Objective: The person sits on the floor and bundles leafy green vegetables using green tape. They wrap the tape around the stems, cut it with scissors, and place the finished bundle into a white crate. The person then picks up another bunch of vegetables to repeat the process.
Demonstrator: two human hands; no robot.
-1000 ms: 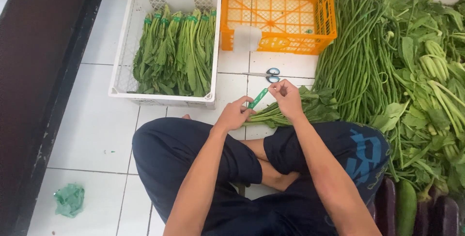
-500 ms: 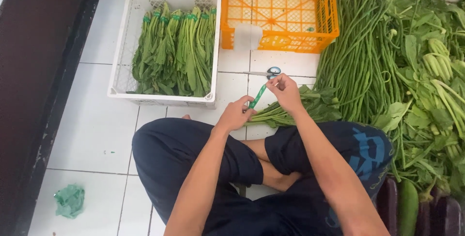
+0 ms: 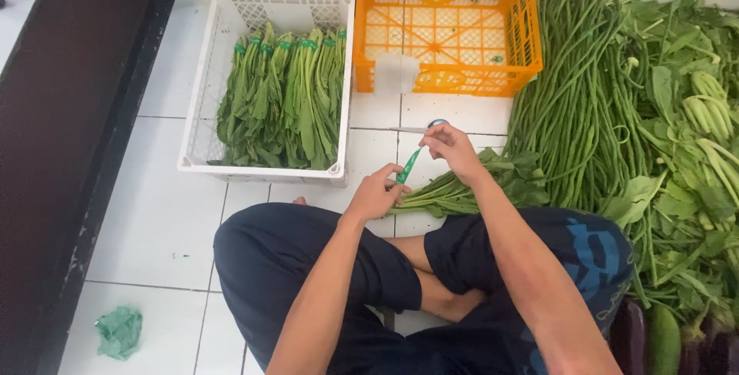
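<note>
- Where the green tape strip (image 3: 408,165) runs taut on a slant, we see it stretched between both hands above the leafy bundle (image 3: 462,190) on the tiled floor (image 3: 154,213).
- Our left hand (image 3: 377,194) pinches the lower end, closed at the stems.
- Our right hand (image 3: 454,148) pinches the upper end, up and to the right.
- The bundle's long axis lies left to right, leaves toward the long beans (image 3: 577,98).
</note>
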